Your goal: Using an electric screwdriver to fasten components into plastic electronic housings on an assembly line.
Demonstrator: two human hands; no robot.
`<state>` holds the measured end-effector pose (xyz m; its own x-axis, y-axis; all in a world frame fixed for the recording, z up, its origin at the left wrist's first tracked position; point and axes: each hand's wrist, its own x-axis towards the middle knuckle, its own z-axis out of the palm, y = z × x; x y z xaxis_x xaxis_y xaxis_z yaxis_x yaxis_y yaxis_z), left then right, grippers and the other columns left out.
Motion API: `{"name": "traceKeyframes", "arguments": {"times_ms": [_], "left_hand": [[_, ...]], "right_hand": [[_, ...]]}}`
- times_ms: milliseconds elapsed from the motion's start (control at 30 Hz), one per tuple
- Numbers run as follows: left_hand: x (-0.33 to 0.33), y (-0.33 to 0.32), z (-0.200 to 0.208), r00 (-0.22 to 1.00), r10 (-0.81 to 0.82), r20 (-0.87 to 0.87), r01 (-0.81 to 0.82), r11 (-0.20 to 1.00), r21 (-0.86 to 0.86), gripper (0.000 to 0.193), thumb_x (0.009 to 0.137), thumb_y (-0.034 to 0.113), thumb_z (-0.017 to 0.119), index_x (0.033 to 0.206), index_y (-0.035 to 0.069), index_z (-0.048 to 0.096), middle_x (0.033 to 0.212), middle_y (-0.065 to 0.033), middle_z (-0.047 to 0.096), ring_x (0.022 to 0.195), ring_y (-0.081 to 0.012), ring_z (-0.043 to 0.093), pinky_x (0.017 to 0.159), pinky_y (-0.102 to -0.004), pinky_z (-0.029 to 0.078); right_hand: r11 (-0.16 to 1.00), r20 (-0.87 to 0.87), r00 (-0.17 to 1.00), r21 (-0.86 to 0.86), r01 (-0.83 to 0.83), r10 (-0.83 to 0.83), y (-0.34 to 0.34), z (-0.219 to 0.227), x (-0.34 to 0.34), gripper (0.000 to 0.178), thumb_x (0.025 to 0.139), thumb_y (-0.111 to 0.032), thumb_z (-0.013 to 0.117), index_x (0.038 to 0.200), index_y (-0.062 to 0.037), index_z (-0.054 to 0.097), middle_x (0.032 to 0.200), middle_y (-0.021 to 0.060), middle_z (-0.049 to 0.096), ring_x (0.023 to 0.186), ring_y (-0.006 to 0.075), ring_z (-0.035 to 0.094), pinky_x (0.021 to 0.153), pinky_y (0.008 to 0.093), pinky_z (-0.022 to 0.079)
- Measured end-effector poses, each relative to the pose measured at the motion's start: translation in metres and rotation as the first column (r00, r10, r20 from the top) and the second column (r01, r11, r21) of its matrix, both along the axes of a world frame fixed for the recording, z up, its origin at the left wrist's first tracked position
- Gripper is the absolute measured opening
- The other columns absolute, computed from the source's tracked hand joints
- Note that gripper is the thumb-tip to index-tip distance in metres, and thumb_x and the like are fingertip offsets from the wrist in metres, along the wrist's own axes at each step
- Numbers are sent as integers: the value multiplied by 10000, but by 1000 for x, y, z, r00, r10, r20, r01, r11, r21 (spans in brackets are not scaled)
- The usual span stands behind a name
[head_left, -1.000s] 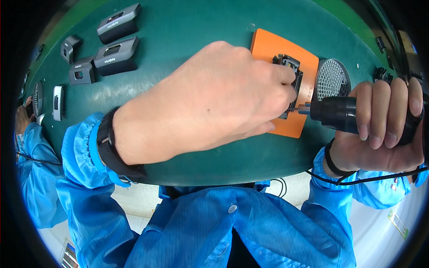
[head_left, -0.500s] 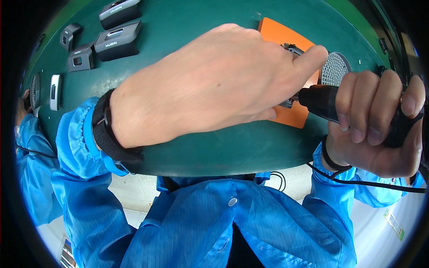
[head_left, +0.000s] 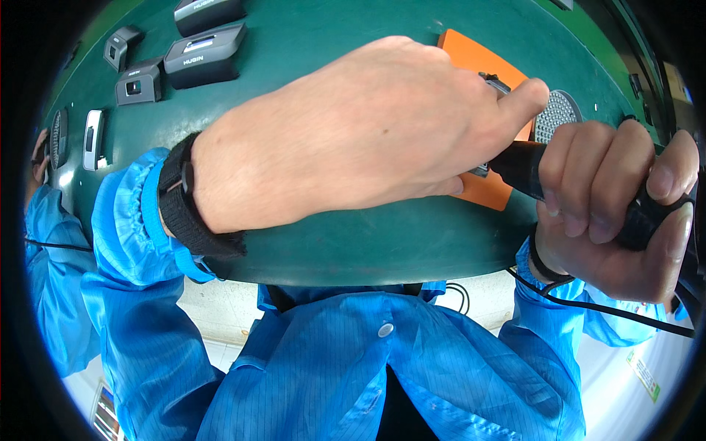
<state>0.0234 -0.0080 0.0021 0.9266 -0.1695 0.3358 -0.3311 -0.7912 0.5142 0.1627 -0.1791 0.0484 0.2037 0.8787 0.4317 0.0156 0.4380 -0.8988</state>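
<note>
Here right hand (head_left: 618, 213) grips black screwdriver (head_left: 529, 165), fingers wrapped

A green table (head_left: 346, 242) carries an orange pad (head_left: 485, 187); far left of the pad lie grey housings (head_left: 202, 51) and a round grille (head_left: 59, 136).

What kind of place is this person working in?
Probably an electronics assembly workshop. The person wears a blue work coat with a black wrist strap, the right hand grips a corded power screwdriver over an orange mat, and small grey device housings lie on the green bench.
</note>
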Motion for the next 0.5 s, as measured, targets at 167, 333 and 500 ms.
{"name": "traceKeyframes", "arguments": {"times_ms": [167,333,500], "left_hand": [[1,1,0,1000,17,-15,-16,999,35,786,850,311,805,1489,88,405,866,-154,725,731,-393,711,578,-468,542],[5,3,7,994,-3,-111,13,996,85,665,851,293,789,1401,63,495,897,-175,730,751,-414,705,624,-487,564],[4,4,16,980,-30,-196,32,999,8,539,845,290,790,1261,52,543,1016,-162,728,809,-414,713,660,-485,584]], "right_hand": [[997,51,996,-22,-67,68,5,-5,1,207,1062,-362,457,1089,-158,482,721,-15,510,565,94,478,582,303,432],[997,-26,997,-25,-75,74,7,-11,3,226,1079,-368,489,1078,-143,464,684,-10,497,542,107,459,552,281,411],[984,-100,979,-15,177,-178,12,-9,-28,200,1074,-317,490,1067,-125,435,663,-2,481,510,111,418,503,279,385]]}}
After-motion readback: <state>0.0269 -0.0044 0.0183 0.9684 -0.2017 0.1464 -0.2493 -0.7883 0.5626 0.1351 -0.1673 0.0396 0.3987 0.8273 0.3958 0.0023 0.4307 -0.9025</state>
